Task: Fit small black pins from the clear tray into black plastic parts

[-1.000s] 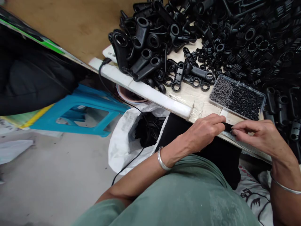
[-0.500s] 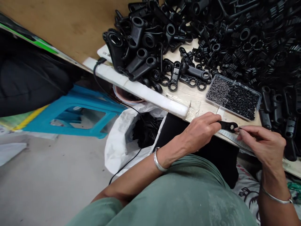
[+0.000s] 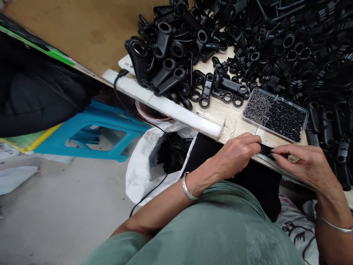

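Note:
My left hand (image 3: 239, 152) is closed around one end of a flat black plastic lever piece (image 3: 266, 149) at the table's front edge. Only a short middle stretch of that piece shows between my two hands. At its other end, my right hand (image 3: 306, 162) pinches with thumb and forefinger. A tiny dark bit shows at those fingertips, too small to name. Just behind the hands lies a clear plastic box (image 3: 275, 114), its left side full of small grey metal pieces and its right side full of small black ones.
Black plastic levers (image 3: 165, 70) are heaped at the back left, with many black ring-shaped parts (image 3: 289, 55) to the right. A white strip (image 3: 176, 108) lines the table edge. Below stand a white sack (image 3: 140, 162) with black parts and a blue stool (image 3: 82, 136). A black cable (image 3: 150, 191) hangs down.
My right hand has moved left along the lever piece, covering its holed end, which showed before. My left hand keeps its grip. The whole view has shifted slightly.

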`<state>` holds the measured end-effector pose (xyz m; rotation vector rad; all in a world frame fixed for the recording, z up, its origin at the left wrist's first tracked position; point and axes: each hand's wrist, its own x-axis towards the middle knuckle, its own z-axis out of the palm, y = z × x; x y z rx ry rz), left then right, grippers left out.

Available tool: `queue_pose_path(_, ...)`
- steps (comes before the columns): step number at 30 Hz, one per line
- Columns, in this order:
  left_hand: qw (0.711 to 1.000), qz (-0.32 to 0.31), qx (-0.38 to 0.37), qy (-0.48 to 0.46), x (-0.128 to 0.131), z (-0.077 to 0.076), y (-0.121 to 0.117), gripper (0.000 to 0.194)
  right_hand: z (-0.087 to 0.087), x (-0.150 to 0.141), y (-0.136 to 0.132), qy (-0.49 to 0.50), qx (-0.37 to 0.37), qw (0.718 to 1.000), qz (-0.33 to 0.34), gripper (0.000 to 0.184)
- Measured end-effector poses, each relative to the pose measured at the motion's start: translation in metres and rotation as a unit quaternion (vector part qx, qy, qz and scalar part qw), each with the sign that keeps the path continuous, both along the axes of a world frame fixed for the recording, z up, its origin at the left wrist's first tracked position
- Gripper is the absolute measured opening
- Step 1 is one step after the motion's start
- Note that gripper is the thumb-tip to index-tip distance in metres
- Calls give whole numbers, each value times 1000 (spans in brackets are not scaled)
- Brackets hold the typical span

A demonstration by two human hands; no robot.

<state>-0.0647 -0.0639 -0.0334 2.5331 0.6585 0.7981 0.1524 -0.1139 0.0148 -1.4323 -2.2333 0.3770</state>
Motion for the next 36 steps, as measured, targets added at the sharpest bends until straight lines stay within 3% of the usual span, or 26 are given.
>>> queue_pose_path(5, 1000, -12, 1, -7, -1, -1, 3, 28, 10, -1, 6, -22, -22, 998, 62, 18)
queue_pose_path(11, 1000, -16, 6, -26, -5, 0, 7, 25, 10, 2, 7, -31, -44, 994, 95, 16)
queue_pose_path(13, 999, -17, 8, -26, -6, 0, 8, 23, 8, 5, 6, -6, -27, 998, 64, 13)
queue_pose_path(18, 1000, -10, 15, -17, -7, 1, 9, 26, -2, 17, -8, 54, -9, 992, -109, 6)
queue_pose_path(21, 999, -5, 23, -24, -7, -1, 6, 28, -7, 15, -21, 49, 4, 987, -154, 6)
queue_pose_path(27, 999, 15, 19, -22, -3, -3, -2, 29, -10, -4, -38, -10, 26, 980, -198, 13)
queue_pose_path(36, 999, 17, 13, -27, -2, -5, -6, 29, -11, -25, -34, -128, 97, 976, -145, 14)
